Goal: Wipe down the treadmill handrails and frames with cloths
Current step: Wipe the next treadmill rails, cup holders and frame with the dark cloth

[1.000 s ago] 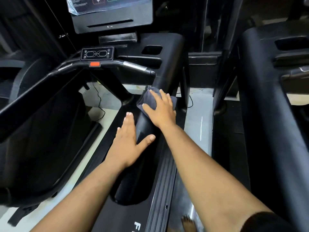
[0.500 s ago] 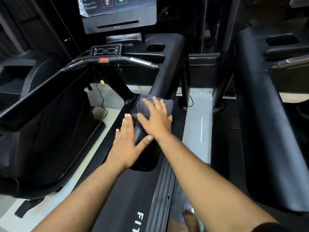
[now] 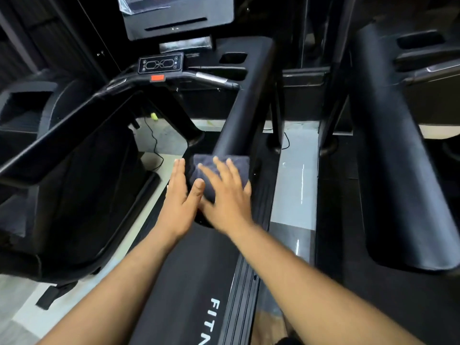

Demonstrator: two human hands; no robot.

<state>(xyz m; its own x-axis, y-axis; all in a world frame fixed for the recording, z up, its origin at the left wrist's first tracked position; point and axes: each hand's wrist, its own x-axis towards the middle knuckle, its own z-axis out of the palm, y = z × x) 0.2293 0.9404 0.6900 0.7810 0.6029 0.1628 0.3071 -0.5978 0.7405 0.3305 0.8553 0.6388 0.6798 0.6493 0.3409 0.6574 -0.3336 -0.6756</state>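
Observation:
A dark grey cloth (image 3: 199,175) lies draped over the lower end of the treadmill's black right handrail (image 3: 245,105). My right hand (image 3: 225,192) presses flat on the cloth with its fingers spread; it is blurred by motion. Beside it, my left hand (image 3: 178,202) rests with straight fingers against the rail's left side, its thumb touching the cloth. The rail runs up and away to the console (image 3: 179,18) at the top. The rail's tip below both hands is hidden.
A second treadmill's thick black handrail (image 3: 398,155) stands at the right across a strip of grey floor (image 3: 293,185). The left handrail (image 3: 62,133), a control pad with a red stop button (image 3: 157,77) and a floor cable (image 3: 154,143) lie to the left.
My right hand has slid the cloth down the handrail toward me. The left hand has stayed on the rail's side, and the view has tilted down.

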